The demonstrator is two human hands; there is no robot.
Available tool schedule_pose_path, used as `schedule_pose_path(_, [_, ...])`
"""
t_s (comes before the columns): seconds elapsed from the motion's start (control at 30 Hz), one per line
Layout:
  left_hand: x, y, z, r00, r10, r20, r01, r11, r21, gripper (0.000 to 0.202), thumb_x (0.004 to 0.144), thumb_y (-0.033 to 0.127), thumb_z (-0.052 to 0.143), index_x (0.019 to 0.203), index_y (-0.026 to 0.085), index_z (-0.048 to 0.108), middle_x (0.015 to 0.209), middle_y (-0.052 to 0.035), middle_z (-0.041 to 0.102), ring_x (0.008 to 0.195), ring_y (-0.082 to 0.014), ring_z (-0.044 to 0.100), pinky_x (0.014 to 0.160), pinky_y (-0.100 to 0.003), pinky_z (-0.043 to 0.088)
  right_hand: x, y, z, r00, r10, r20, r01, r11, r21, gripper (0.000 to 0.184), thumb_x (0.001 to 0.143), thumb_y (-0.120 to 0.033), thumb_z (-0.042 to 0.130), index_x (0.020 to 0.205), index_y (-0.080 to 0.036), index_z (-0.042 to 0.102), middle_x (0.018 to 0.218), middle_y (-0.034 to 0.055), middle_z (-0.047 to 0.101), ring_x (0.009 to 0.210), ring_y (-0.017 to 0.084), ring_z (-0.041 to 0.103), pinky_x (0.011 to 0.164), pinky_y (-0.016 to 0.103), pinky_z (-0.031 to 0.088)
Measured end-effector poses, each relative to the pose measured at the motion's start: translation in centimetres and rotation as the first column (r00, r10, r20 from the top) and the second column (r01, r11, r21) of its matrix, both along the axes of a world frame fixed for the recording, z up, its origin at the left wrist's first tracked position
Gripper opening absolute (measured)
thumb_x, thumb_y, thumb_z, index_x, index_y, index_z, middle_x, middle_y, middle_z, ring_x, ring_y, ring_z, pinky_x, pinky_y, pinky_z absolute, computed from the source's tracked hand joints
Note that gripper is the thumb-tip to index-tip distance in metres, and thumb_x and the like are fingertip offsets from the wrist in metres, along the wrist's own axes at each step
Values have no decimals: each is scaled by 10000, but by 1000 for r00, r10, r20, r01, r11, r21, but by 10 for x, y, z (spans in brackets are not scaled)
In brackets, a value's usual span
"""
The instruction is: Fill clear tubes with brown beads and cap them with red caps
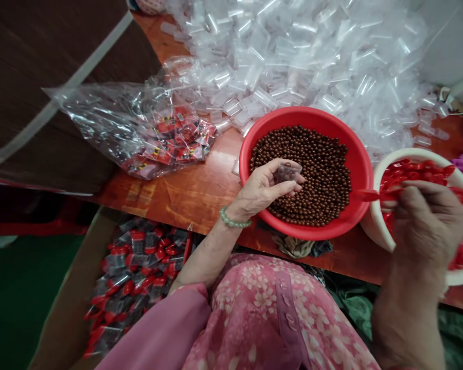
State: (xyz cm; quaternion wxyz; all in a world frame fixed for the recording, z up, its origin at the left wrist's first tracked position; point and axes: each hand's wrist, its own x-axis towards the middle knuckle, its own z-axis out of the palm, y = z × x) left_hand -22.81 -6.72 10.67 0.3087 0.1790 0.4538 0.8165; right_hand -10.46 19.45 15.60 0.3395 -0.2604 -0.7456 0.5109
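Observation:
My left hand (268,185) is closed on a small clear plastic container (288,172), with a few brown balls showing inside. It hangs above a red basin (250,146) full of shiny brown balls (320,169). My right hand (428,221), slightly blurred, grips a slim red plastic spoon (366,195) whose end points left across the basin's rim. Beneath that hand stands a cream bowl (378,216) of red plastic caps (416,169). Whether the right fingers also touch a cap cannot be made out.
A large heap of clear empty containers (293,56) covers the table's back. On the left lies a clear bag (111,118) with red printed packets (173,139). Below the table (216,169) edge, a cardboard box (71,288) holds many red-capped containers (139,272).

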Motion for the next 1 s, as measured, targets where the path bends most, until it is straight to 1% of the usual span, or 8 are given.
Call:
schedule_pose_path(0.13, [-2, -1, -3, 1000, 5, -9, -5, 1000, 5, 478, 761, 251, 878, 1162, 183, 625, 1028, -38, 758, 927, -122, 729, 870, -250, 578, -46, -71, -6, 962, 262, -80, -271, 866, -420, 264, 669, -327, 873, 823, -180, 715, 657, -52, 682, 429, 71, 588, 437, 199, 524])
schedule_pose_path(0.2, [-3, -3, -5, 1000, 12, 1, -12, 1000, 19, 514, 735, 236, 896, 1171, 185, 628, 1045, -41, 760, 955, -124, 724, 925, -263, 563, -60, -86, -12, 941, 328, -79, -323, 810, -489, 255, 674, -321, 874, 806, -186, 702, 620, -64, 667, 440, 66, 605, 441, 164, 528])
schedule_pose_path(0.3, [-4, -5, -7, 999, 34, 31, -34, 999, 29, 541, 725, 248, 907, 1183, 187, 625, 1053, -45, 760, 953, -126, 718, 923, -269, 551, -70, -90, -21, 936, 347, -58, -331, 812, -481, 235, 694, -317, 862, 794, -198, 686, 597, -72, 648, 442, 70, 605, 431, 158, 520])
schedule_pose_path(0.4, [-5, -5, -7, 998, 37, 49, -38, 999, 17, 535, 728, 257, 909, 1172, 182, 620, 1030, -40, 761, 917, -121, 712, 882, -266, 545, -69, -90, -26, 942, 334, -17, -320, 885, -337, 204, 761, -336, 838, 827, -213, 688, 632, -58, 671, 467, 94, 618, 470, 210, 561])
schedule_pose_path(0.53, [-8, -2, -6, 996, 49, 73, -49, 999, 3, 537, 706, 258, 927, 1143, 175, 627, 996, -32, 760, 899, -117, 705, 902, -278, 539, -58, -96, -31, 959, 282, 28, -284, 955, 84, 147, 874, -362, 782, 909, -243, 703, 751, -13, 704, 581, 136, 653, 590, 294, 596])
schedule_pose_path(0.7, [-10, 0, -8, 995, 79, 60, -79, 997, -2, 523, 713, 299, 924, 1131, 173, 636, 1007, -32, 755, 923, -120, 700, 923, -284, 538, -53, -94, -31, 857, 514, 26, -461, 744, 484, 157, 875, -287, 800, 1019, -272, 741, 926, 32, 750, 814, 185, 701, 728, 340, 600])
schedule_pose_path(0.9, [-8, -2, -4, 993, 91, 77, -91, 996, -3, 481, 728, 298, 909, 1101, 169, 635, 999, -24, 735, 874, -113, 695, 891, -278, 543, -60, -80, -27, 704, 687, 177, -649, 523, 552, 263, 916, -204, 730, 1168, -274, 743, 1075, 70, 773, 932, 200, 744, 804, 358, 630])
schedule_pose_path(1.0, [-7, -4, 0, 995, 59, 78, -58, 998, -16, 412, 758, 282, 887, 1061, 158, 638, 967, -14, 716, 826, -89, 679, 819, -238, 542, -63, -77, -28, 659, 735, 159, -684, 497, 534, 233, 916, -182, 721, 1131, -272, 740, 1013, 52, 773, 878, 183, 735, 760, 328, 616])
